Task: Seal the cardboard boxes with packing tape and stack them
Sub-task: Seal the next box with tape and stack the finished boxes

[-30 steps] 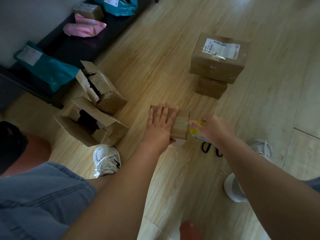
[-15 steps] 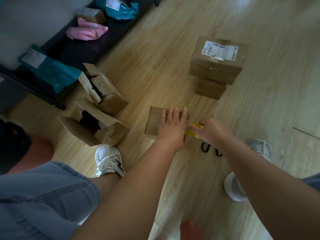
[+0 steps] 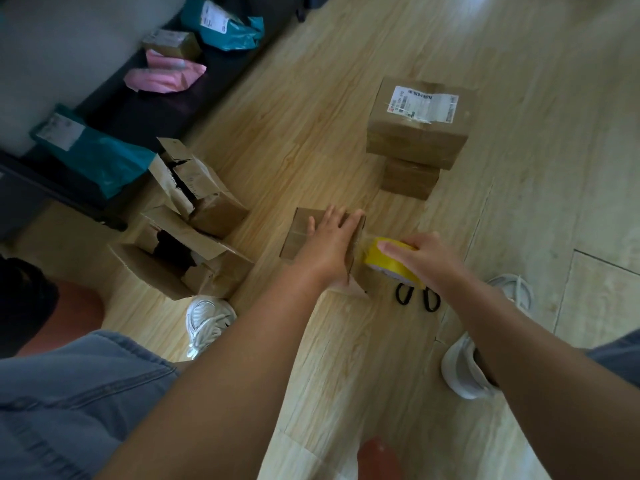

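Brown cardboard dominated the pale wooden floor (image 3: 311, 116): six boxes counted. One small brown cardboard box (image 3: 299, 233) lay on the floor at centre, partly hidden under the left hand (image 3: 329, 244), which pressed flat on its top with fingers straight and slightly spread. Just beside the box's right edge, the right hand (image 3: 420, 259) curled round a yellow roll of packing tape (image 3: 375, 259), forefinger laid along the roll's top; the hand covered much of the roll. A pale translucent strip seemed to bridge roll and box edge, too faint to be sure.

Beyond, well apart, stood a stack of two sealed brown cardboard boxes (image 3: 415, 143). The larger sat on top and bore one white shipping label (image 3: 422, 103), print unreadable; the lower was mostly hidden beneath it. To the left, two torn open cardboard boxes (image 3: 207, 216) sat touching each other, interiors dark.

One black-handled pair of scissors (image 3: 415, 299) lay under the right wrist, only the two loops showing.

On the dark low bench (image 3: 145, 112) along the wall, all blurred:
- two teal plastic mailer bags (image 3: 104, 157)
- one pink mailer bag (image 3: 166, 77)
- one small taped cardboard box (image 3: 171, 43)

Two white sneakers (image 3: 207, 320) were on the feet. A third white laced shape behind the right forearm was cut off, unidentifiable. Blue denim (image 3: 69, 393) filled the lower left corner.
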Available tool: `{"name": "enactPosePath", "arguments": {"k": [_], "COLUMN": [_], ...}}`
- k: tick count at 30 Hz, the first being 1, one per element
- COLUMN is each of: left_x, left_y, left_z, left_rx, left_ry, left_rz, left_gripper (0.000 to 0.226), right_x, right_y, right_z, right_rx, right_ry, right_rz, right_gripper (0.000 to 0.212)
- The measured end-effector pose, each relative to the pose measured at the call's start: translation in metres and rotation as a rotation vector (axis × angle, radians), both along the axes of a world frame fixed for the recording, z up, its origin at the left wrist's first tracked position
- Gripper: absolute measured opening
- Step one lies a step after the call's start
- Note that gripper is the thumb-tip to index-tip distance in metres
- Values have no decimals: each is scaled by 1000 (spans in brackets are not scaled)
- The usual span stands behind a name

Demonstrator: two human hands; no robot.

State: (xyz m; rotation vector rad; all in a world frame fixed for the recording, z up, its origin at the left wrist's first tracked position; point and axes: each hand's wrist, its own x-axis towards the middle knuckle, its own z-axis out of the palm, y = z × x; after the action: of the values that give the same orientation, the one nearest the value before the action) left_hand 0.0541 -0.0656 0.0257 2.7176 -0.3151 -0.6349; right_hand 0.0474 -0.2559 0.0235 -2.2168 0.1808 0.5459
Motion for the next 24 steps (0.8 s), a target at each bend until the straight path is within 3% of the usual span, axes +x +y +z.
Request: {"name": "enactPosePath", "arguments": {"k": [4,7,11,18,20,24], "left_x": [1,4,6,0,-1,-2], "left_y": [1,9,22,43,44,51], "left_z": [-3,-7,-7,-8,-7,-5], "left_rx": [-153,-213,-253,-336,-332,-345], "left_ry": [35,39,35,60,62,84], "left_rz": [72,125,145,215,212,277], "left_gripper": [130,129,125,125,126,127], "right_x": [-1,4,15,22,16,15], "right_y": [-3,-4,5,14,11,1], "right_z": [14,23,25,18,10,6], "right_rx": [-61,-5,-89,-511,-468,-107], "right_ry": [-101,-108,-91,-53,-51,-12], "right_rz": [10,36,124,237,194,75], "right_gripper": [55,53,52,66,65,57]}}
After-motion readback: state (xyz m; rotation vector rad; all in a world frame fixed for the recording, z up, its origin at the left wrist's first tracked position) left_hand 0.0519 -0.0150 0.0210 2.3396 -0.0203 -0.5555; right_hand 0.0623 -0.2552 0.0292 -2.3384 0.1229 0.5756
